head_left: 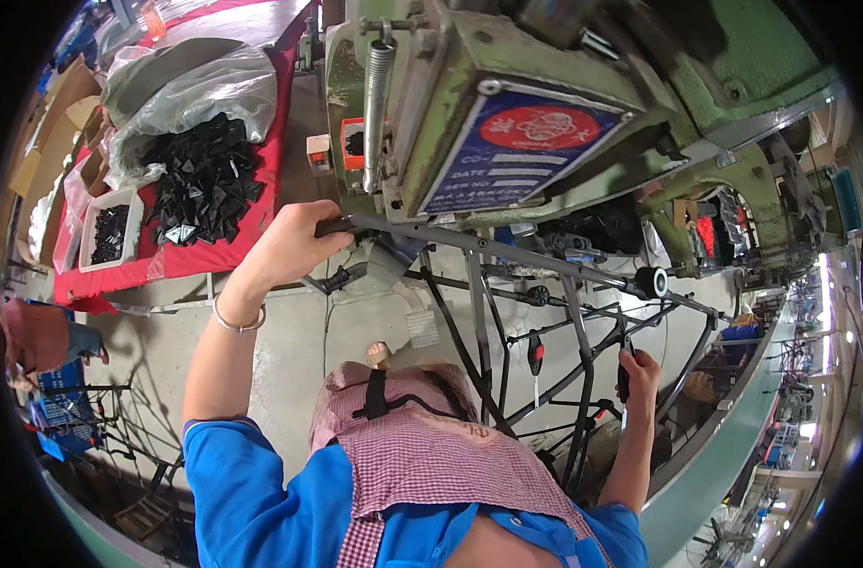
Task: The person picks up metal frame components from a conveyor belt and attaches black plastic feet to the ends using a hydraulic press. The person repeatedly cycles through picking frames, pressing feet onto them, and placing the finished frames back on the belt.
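Observation:
A dark tubular metal frame (521, 254) with several crossing bars stretches in front of me beneath a green machine (422, 123). My left hand (303, 241) is closed around the left end of its long upper tube, close to the machine's lower edge. Lower down on the right, my right hand (641, 377) wraps round a dark upright piece of the frame. A round black-and-white end piece (651, 282) sits toward the right end of the upper tube. Among the bars hangs a tool with a red-and-black handle (536, 354).
At the left, a red-covered table (275, 142) bears a pile of black triangular plastic pieces (209, 180) and a white tub (133, 251) of small black parts. A spring (375, 114) hangs on the machine. A pedal (422, 328) is near my foot. Another person (43, 341) is at far left.

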